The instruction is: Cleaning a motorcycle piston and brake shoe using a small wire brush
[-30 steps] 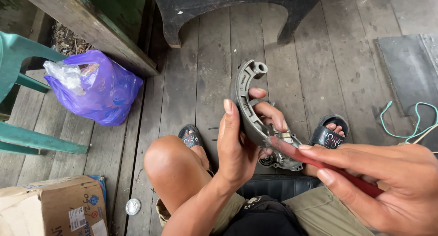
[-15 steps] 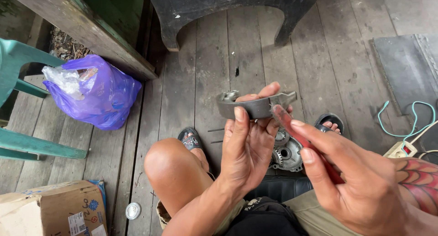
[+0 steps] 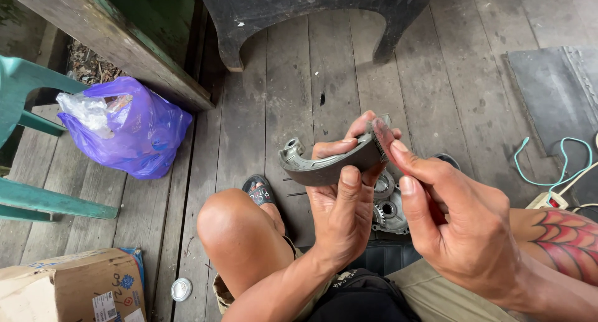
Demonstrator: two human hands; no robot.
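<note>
My left hand [image 3: 341,207] grips a curved grey metal brake shoe [image 3: 324,163], held roughly level over my lap with its lining face towards me. My right hand [image 3: 458,222] is shut around a thin flat file-like tool [image 3: 381,141] with a reddish handle, mostly hidden in the palm. The tool's tip rests against the right end of the shoe. Below the hands, a round metal hub plate [image 3: 389,210] lies on the wooden floor between my feet. My left knee [image 3: 233,232] is bent beside the left hand.
A purple plastic bag [image 3: 134,132] sits at the left by a green plastic chair [image 3: 31,197]. A cardboard box [image 3: 68,291] and a small metal cap [image 3: 181,289] lie bottom left. A black stool base [image 3: 311,17] stands ahead. A teal cable [image 3: 554,166] and grey mat [image 3: 551,91] lie right.
My left hand turned the brake shoe from upright on its end to lying level. My right hand moved up and left, bringing the tool's tip onto the shoe's right end.
</note>
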